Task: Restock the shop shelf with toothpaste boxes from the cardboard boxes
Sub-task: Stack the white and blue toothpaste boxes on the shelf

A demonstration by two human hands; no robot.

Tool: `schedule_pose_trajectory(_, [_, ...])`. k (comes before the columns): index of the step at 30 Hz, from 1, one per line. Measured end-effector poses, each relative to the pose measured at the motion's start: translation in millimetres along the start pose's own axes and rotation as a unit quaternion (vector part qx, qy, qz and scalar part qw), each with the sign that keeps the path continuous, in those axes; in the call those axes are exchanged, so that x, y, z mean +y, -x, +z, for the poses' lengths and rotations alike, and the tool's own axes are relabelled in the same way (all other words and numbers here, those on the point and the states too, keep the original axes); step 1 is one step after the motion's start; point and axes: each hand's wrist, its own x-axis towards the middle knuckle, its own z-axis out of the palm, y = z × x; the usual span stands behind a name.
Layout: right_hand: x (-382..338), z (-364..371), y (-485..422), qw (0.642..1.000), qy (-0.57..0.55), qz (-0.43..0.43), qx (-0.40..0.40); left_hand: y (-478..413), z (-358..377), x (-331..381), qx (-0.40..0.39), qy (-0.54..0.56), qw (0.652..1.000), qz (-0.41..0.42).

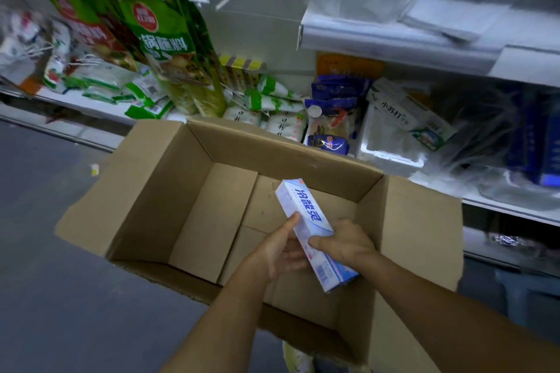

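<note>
Left forearm (218, 315) and right forearm (439, 297) reach forward over the open cardboard box (157, 191). Left hand (281, 248): thumb laid along one long side of the toothpaste box (306, 212), fingers curled beneath it. Right hand (345, 244): thumb pressed on the printed face, fingers wrapped round the opposite edge. Both hands thus grip the one toothpaste box, which is held tilted above the bare bottom flaps of the cardboard box, clear of its walls.

Beyond the cardboard box, the shop shelf (509, 210) carries bagged and boxed goods. Green packets (163, 39) hang from hooks at upper left, and grey floor (45, 221) lies to the left.

Step judged in hand: lifting the toothpaste box out for the shelf.

Risks, as judged:
- The shelf ahead looks crowded, so pushing the toothpaste box in may topple neighbouring packs.
- The upright flap on the shelf side could catch its leading corner on the way up.
- Thin card squeezed under two thumbs may dent — or slip when one hand lets go.
</note>
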Motion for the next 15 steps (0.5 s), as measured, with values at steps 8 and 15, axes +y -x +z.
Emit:
schedule_pose_trajectory(8, [-28,-97,86,0.968,0.153,-0.171,0.103,101,28,69,0.135,0.062,0.955,0.257])
schedule_pose_trajectory(15, [10,-191,153,0.946,0.113,-0.241,0.185,169,97,80,0.094,0.056,0.919,0.378])
